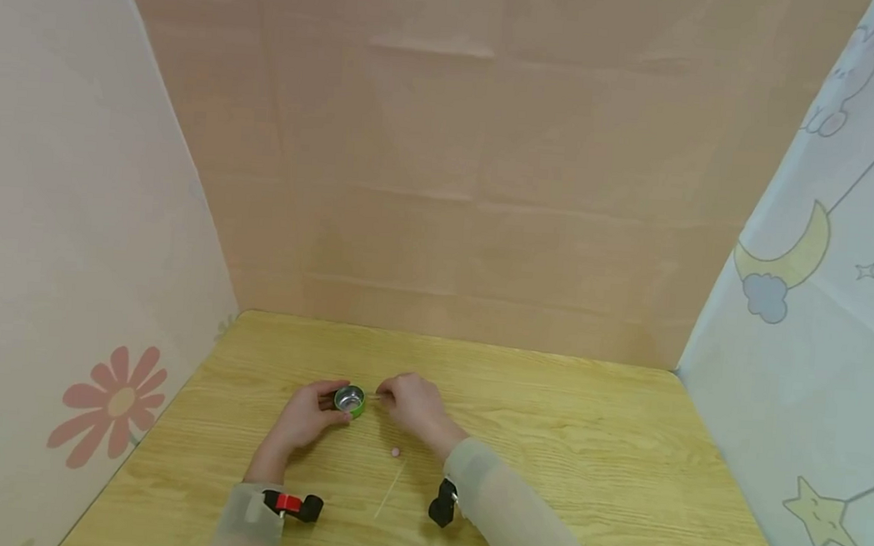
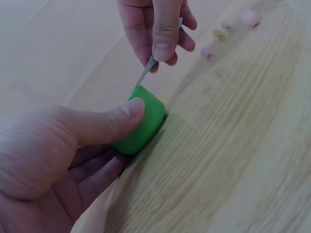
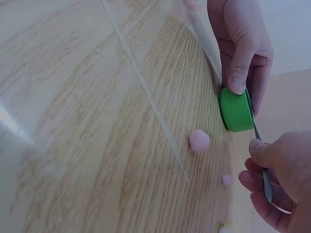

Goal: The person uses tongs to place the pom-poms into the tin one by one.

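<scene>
A small round bowl point(image 1: 350, 400), green outside and shiny metal inside, stands on the table between the hands. My left hand point(image 1: 305, 415) holds its side, with the thumb across the green wall point(image 2: 150, 116) in the left wrist view. From the other side, my right hand point(image 1: 412, 405) pinches slim grey metal tweezers point(image 2: 145, 74) between thumb and fingers. Their narrow tip meets the bowl's rim, while the broader end point(image 3: 267, 187) lies across the palm. Whatever is at the tip is hidden by the bowl's wall.
A pink ball point(image 3: 199, 141) lies on the wood-grain table point(image 1: 583, 466) near the right wrist. Smaller balls, pink point(image 2: 206, 52), yellow point(image 2: 216, 33) and pale green point(image 2: 225, 23), sit beyond the right hand. A thin pale line point(image 1: 390, 487) runs along the tabletop. Walls enclose the back and sides.
</scene>
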`<state>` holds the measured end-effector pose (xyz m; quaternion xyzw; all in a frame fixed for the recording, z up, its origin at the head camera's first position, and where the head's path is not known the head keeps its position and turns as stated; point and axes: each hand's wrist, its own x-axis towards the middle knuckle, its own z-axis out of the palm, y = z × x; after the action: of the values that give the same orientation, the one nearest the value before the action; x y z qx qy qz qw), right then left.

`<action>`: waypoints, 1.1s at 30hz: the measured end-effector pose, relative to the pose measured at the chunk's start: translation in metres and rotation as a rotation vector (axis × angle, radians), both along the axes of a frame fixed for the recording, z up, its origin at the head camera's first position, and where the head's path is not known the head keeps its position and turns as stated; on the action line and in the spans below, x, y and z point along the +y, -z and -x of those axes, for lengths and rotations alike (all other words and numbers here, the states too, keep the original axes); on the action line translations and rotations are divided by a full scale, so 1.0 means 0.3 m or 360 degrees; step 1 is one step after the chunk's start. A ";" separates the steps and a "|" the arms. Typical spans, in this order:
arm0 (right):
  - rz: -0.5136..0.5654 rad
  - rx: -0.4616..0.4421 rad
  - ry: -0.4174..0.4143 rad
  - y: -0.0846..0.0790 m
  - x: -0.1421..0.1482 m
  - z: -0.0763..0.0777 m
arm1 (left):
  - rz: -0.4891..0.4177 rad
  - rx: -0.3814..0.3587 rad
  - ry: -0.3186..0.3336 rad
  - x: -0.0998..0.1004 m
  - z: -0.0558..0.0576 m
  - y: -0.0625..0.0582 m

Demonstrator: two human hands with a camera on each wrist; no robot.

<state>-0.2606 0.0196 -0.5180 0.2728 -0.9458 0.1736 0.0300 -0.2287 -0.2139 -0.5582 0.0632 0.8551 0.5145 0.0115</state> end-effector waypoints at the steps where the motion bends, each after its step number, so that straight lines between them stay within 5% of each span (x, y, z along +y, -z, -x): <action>1: 0.0001 0.0003 0.0000 -0.001 0.003 0.000 | 0.0004 0.0000 -0.0001 0.001 0.001 0.000; 20: 0.0359 -0.0079 0.0063 -0.023 0.268 -0.032 | -0.0011 0.0003 -0.0007 0.002 0.000 0.009; 33: 0.0669 -0.0173 0.0319 0.020 0.507 -0.110 | 0.0027 -0.0018 -0.0015 0.004 -0.003 -0.001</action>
<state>-0.2275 0.1718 -0.5241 0.1555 -0.9114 0.3773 0.0523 -0.2278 -0.2127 -0.5578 0.0562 0.8596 0.5076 0.0144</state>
